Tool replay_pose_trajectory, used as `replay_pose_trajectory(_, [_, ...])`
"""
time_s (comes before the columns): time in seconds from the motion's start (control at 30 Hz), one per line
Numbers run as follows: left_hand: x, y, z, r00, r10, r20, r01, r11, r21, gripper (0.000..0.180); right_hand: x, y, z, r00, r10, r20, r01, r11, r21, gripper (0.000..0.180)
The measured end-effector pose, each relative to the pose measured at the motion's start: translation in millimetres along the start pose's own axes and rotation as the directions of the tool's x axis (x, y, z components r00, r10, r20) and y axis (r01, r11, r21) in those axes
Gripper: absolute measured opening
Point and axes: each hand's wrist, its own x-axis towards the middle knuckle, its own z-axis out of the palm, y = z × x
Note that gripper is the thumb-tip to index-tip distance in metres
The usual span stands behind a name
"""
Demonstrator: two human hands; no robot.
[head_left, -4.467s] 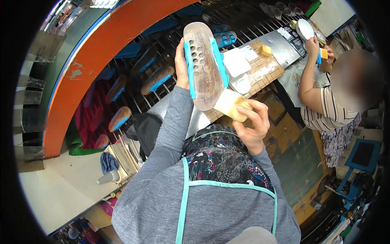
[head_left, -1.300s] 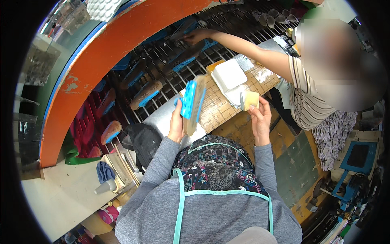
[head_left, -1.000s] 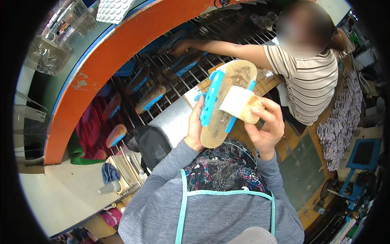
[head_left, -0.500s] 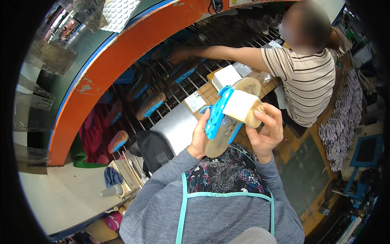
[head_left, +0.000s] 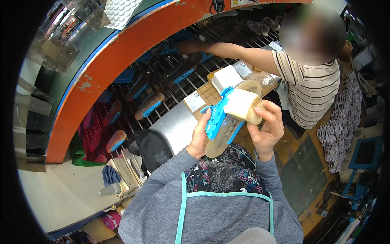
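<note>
My left hand (head_left: 200,136) grips a bright blue sandal-like shoe upper (head_left: 217,116) set along a worn, grey-brown sole-shaped plate (head_left: 217,147). Its thumb lies along the blue edge; the other fingers are mostly hidden underneath. With thumb and fingertips, my right hand (head_left: 266,130) pinches the rough tan end of a cream-coloured block (head_left: 240,104), which looks like a pad or thick brush. The block lies across the plate, its far end against the blue upper. Whether it presses on the upper I cannot tell.
Blue-edged soles (head_left: 149,105) rest on a rack of metal bars (head_left: 191,87) under an orange arch (head_left: 87,87). A co-worker in a striped shirt (head_left: 310,91) reaches into it. Beyond my hands stands a white box (head_left: 226,79); grey-lilac pieces (head_left: 335,122) pile up at right.
The co-worker's head and torso have shifted, with the arm still over the rack. My hands keep nearly the same place and grip; the cream block has moved very slightly.
</note>
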Motion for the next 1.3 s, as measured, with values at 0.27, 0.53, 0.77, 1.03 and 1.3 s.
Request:
replay_pose_trajectory(0.27, [1,4,6,0.999,-0.033,-0.007,0.033,0.999,0.021,0.056,4,5,-8,0.994,-0.029,0.104,0.031,0.999,-0.018,0.039])
replay_pose_trajectory(0.53, [11,3,9,1.000,-0.023,-0.018,0.024,0.999,0.039,0.054,3,5,-13,0.987,-0.036,0.155,0.036,0.999,0.007,0.040])
replay_pose_trajectory(0.77, [24,8,11,0.998,-0.044,0.044,0.045,0.998,-0.038,0.050,0,2,-8,0.990,0.009,0.139,-0.018,0.998,0.068,0.045])
replay_pose_trajectory(1.03, [39,14,24,0.999,0.001,0.032,0.000,0.999,-0.039,0.052,-1,-1,-5,0.984,-0.019,0.175,0.008,0.998,0.063,0.044])
replay_pose_trajectory(1.3, [48,20,39,0.997,0.082,-0.011,-0.082,0.997,-0.004,0.057,-4,-8,-3,0.971,-0.054,0.234,0.043,0.998,0.053,0.045])
